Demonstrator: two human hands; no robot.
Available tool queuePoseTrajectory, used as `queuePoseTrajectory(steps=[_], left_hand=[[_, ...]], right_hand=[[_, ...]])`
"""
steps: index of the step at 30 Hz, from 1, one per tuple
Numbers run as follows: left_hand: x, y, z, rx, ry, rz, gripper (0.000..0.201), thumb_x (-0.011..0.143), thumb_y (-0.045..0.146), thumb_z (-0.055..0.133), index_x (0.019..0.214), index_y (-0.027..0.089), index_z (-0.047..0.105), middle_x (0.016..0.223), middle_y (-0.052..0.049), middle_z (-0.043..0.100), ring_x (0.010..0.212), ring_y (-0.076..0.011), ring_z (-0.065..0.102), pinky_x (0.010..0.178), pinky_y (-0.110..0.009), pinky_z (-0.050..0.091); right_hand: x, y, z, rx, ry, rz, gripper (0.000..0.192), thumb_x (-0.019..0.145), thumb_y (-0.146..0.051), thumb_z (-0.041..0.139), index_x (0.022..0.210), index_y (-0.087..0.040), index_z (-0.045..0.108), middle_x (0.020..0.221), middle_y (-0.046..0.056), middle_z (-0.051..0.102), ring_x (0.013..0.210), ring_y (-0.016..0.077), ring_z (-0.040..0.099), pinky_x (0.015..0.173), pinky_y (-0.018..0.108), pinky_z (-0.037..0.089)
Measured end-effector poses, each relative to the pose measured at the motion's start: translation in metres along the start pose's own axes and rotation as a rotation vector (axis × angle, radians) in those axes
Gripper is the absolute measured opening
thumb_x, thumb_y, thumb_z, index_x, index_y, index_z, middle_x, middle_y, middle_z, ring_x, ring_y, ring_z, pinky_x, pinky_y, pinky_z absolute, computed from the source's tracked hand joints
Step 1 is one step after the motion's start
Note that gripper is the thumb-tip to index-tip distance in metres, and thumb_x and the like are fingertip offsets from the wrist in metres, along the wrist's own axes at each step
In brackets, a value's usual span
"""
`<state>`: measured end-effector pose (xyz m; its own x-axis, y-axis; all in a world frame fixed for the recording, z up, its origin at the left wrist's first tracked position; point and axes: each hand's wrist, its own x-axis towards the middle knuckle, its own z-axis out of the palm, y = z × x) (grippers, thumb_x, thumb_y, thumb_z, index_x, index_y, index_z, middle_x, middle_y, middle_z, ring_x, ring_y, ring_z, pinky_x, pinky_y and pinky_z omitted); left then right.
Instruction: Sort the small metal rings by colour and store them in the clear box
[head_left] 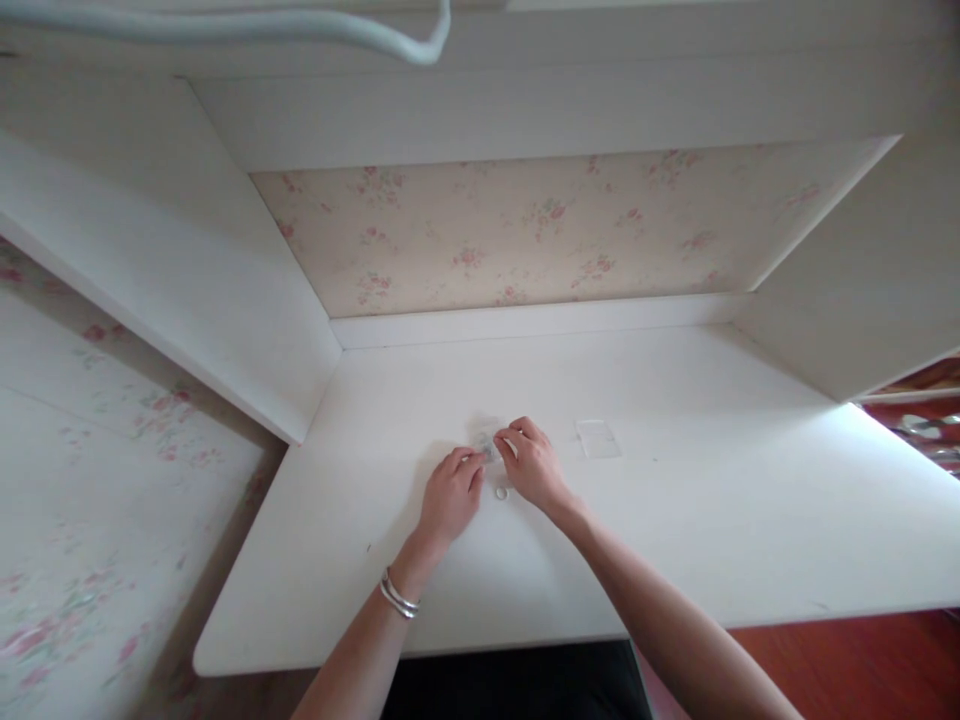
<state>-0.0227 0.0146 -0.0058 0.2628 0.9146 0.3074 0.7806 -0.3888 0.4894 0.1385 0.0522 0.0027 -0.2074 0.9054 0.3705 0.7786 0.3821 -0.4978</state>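
A small clear plastic box (487, 428) with tiny greyish items in it lies on the white desk, partly covered by my fingers. My left hand (452, 492) is closed at its near left edge, fingertips pressed on it. From the right, my right hand (534, 468) reaches over the box with thumb and fingers pinched together; whatever is between them is too small to make out. A small silvery ring (502, 493) rests on the desk just below the box, between my hands. To the right lies a flat clear plastic lid (598, 439), apart from both hands.
The white desk (720, 500) has upright side panels left (187, 230) and right (862, 270) and a low ledge along its back. A white cable (225, 27) hangs across the top. A tiny dark speck (368, 548) lies near my left wrist.
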Motion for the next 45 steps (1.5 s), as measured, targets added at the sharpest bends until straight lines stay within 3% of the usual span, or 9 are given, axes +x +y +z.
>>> queuePoseTrajectory(steps=[5,9,15,22,30,35,40,45], left_hand=[[-0.019,0.019,0.001,0.031,-0.105,0.023,0.018,0.087,0.021,0.049,0.097,0.024,0.063,0.098,-0.004,0.056,0.093,-0.0170,0.053,0.086,-0.032,0.045],[-0.028,0.026,0.006,0.065,-0.189,0.015,0.015,0.085,0.023,0.055,0.098,0.023,0.062,0.097,-0.003,0.056,0.091,-0.0179,0.052,0.084,-0.033,0.044],[-0.027,0.027,0.012,0.086,-0.247,0.010,0.019,0.090,0.019,0.044,0.084,0.020,0.062,0.092,-0.004,0.057,0.087,-0.0166,0.052,0.082,-0.032,0.042],[-0.017,0.028,0.009,0.059,-0.321,0.084,0.016,0.089,0.016,0.045,0.082,0.018,0.059,0.088,-0.004,0.057,0.084,-0.0162,0.054,0.076,-0.029,0.044],[0.036,0.006,-0.009,-0.028,-0.086,0.031,0.014,0.091,0.021,0.045,0.087,0.019,0.058,0.092,-0.004,0.056,0.090,-0.0154,0.056,0.085,-0.029,0.045],[0.061,-0.011,-0.001,0.067,-0.018,-0.007,0.014,0.089,0.019,0.046,0.087,0.018,0.060,0.092,-0.005,0.056,0.088,-0.0156,0.056,0.084,-0.029,0.046],[0.066,-0.017,0.010,0.123,-0.023,-0.032,0.016,0.088,0.019,0.047,0.084,0.018,0.062,0.091,-0.004,0.057,0.086,-0.0152,0.057,0.082,-0.028,0.046],[0.054,-0.012,0.007,0.047,0.093,-0.067,0.015,0.089,0.021,0.046,0.089,0.019,0.061,0.093,-0.004,0.057,0.087,-0.0147,0.057,0.082,-0.027,0.046]], right_hand=[[0.028,-0.003,0.012,-0.109,-0.087,-0.004,0.021,0.090,-0.026,0.047,0.088,-0.024,0.067,0.094,0.004,0.059,0.085,0.0157,0.054,0.075,0.028,0.039],[0.028,-0.001,0.011,-0.124,-0.098,0.023,0.023,0.090,-0.027,0.046,0.087,-0.025,0.068,0.093,0.004,0.059,0.084,0.0155,0.055,0.075,0.029,0.038],[-0.004,0.022,-0.012,0.029,0.016,0.121,0.024,0.090,-0.029,0.045,0.089,-0.024,0.068,0.089,0.003,0.059,0.079,0.0133,0.056,0.073,0.025,0.040],[-0.053,0.034,-0.023,0.040,-0.008,0.132,0.024,0.090,-0.031,0.044,0.090,-0.024,0.067,0.089,0.002,0.058,0.078,0.0133,0.056,0.074,0.026,0.040],[-0.066,0.022,-0.016,-0.120,-0.064,0.022,0.022,0.092,-0.030,0.044,0.094,-0.026,0.066,0.089,0.003,0.058,0.080,0.0151,0.054,0.074,0.029,0.033],[-0.064,0.020,-0.016,-0.153,-0.072,-0.011,0.022,0.092,-0.030,0.044,0.093,-0.025,0.066,0.090,0.005,0.058,0.079,0.0156,0.053,0.074,0.031,0.032],[-0.064,0.020,-0.014,-0.155,-0.093,-0.011,0.023,0.092,-0.029,0.044,0.096,-0.025,0.066,0.092,0.005,0.058,0.079,0.0158,0.052,0.074,0.030,0.032],[-0.065,0.021,-0.013,-0.134,-0.095,-0.017,0.023,0.093,-0.026,0.043,0.096,-0.024,0.066,0.091,0.004,0.058,0.080,0.0157,0.052,0.075,0.030,0.034]])
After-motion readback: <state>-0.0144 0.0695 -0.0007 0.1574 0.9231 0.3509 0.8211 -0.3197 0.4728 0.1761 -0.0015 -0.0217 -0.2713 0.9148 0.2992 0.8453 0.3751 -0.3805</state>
